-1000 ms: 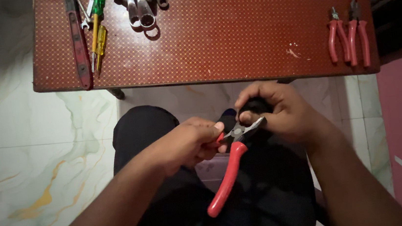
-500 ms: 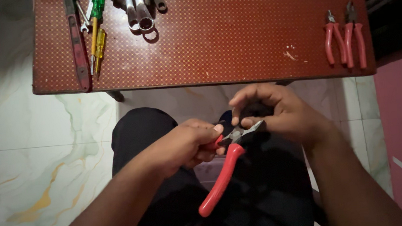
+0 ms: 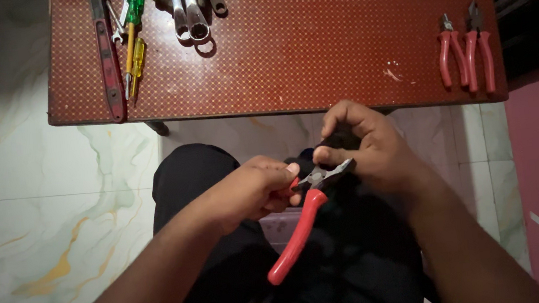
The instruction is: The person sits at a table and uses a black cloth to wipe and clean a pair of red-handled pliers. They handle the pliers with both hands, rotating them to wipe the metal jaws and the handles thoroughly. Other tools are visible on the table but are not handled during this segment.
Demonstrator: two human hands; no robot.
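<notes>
Pliers (image 3: pixel 302 217) held over the lap: red handles, grey metal head. Small thing in the right hand (image 3: pixel 375 154): black, kind unclear. Trousers (image 3: pixel 186 179): black. Table (image 3: pixel 312 42): dark red top, fine pale dot grid, a few white flecks near the front edge. At its right edge, two pairs of pliers (image 3: pixel 465 47): pink-red grips. At its back left corner: screwdriver (image 3: pixel 132 13) green over yellow, spanners (image 3: pixel 190 11) silver-grey, long red bar (image 3: pixel 108 61). Floor (image 3: pixel 64 211): pale marble, green and yellow veins

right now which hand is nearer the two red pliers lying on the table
Right. The right hand is below the table edge, down-left of the two red-handled pliers at the table's right end. The left hand is farther left, gripping the pliers held over the lap.
</notes>
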